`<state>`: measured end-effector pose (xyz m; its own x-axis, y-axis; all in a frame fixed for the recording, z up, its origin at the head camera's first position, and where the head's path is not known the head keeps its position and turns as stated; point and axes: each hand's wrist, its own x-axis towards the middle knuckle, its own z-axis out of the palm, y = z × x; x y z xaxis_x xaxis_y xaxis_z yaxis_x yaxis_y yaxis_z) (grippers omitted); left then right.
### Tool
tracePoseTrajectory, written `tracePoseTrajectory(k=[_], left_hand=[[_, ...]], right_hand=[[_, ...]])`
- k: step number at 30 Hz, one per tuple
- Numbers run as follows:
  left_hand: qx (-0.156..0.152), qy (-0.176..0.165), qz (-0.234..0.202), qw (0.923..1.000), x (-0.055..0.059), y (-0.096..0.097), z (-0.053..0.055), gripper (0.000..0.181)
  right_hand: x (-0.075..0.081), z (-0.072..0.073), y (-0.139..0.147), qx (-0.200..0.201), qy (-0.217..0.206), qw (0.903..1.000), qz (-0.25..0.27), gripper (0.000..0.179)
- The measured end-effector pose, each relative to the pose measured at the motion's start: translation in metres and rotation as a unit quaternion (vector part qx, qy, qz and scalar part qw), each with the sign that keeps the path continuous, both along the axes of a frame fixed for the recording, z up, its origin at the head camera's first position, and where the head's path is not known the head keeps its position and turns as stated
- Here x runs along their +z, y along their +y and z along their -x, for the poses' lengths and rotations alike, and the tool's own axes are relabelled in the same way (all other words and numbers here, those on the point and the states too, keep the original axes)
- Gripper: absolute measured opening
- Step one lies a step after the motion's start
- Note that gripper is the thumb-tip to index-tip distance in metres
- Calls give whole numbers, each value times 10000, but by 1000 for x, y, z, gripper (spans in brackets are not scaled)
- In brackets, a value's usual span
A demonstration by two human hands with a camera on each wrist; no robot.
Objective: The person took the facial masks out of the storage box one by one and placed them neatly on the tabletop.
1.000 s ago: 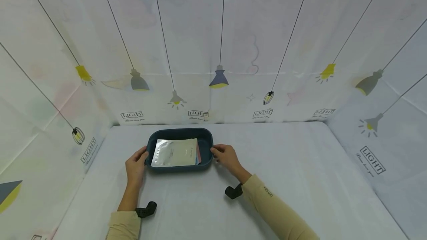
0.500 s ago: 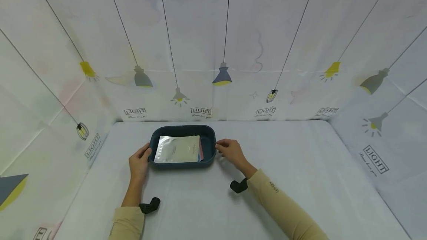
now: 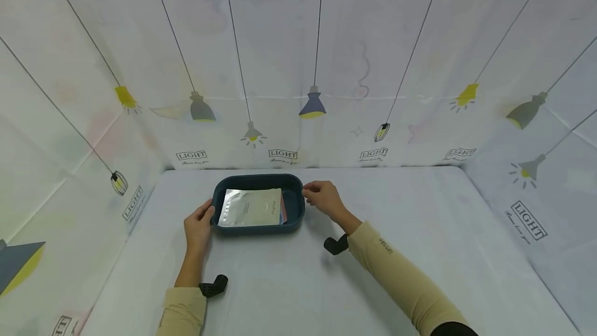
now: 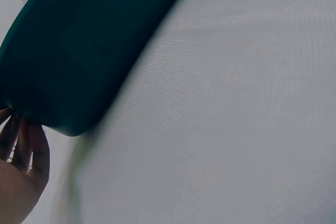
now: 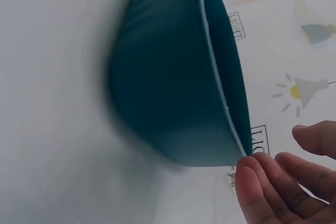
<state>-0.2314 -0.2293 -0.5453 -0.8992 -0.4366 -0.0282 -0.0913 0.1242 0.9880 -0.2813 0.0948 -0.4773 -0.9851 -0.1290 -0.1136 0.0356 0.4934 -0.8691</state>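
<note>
A dark teal plastic basin (image 3: pixel 258 231) stands on the white-covered table and holds silver-and-cream flat packets (image 3: pixel 252 208), one edge of a pink and blue packet showing beneath. My left hand (image 3: pixel 198 226) touches the basin's left end from outside, fingers fairly straight; in the left wrist view those fingers (image 4: pixel 38 145) rest against the outer wall. At the right end is my right hand (image 3: pixel 325 198). The right wrist view shows its fingertips (image 5: pixel 249 174) at the basin's rim corner, with the thumb (image 5: pixel 317 137) held apart from it.
The white cloth-covered table (image 3: pixel 373 294) extends right and in front of the basin. Behind it hangs a pale curtain (image 3: pixel 275 40) printed with lamps. Each wrist carries a black camera mount (image 3: pixel 213 285).
My right hand has slid toward the far corner of the basin's right end. The left hand stays at the left end. The head view has shifted slightly; basin and packets look unmoved.
</note>
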Motion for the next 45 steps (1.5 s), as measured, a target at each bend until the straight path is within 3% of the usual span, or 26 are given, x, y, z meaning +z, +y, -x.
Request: tracePoseTrajectory(k=[8, 18, 25, 36, 45], left_hand=[[-14, 50, 24, 10000, 2, 1, 0, 34], [-3, 12, -25, 10000, 1, 0, 0, 36], [62, 10, -81, 9999, 1, -1, 0, 35], [-40, 100, 48, 9999, -1, 3, 1, 35], [11, 138, 39, 9999, 0, 2, 0, 34]], right_hand=[[11, 9, -14, 62, -564, 9963, 644, 26], [16, 19, -39, 47, -1143, 9893, 902, 25], [12, 20, -59, 248, -1514, 9863, 602, 25], [0, 18, -70, 305, -1391, 9894, -267, 20], [-5, 16, -80, -104, -1256, 9920, -107, 8]])
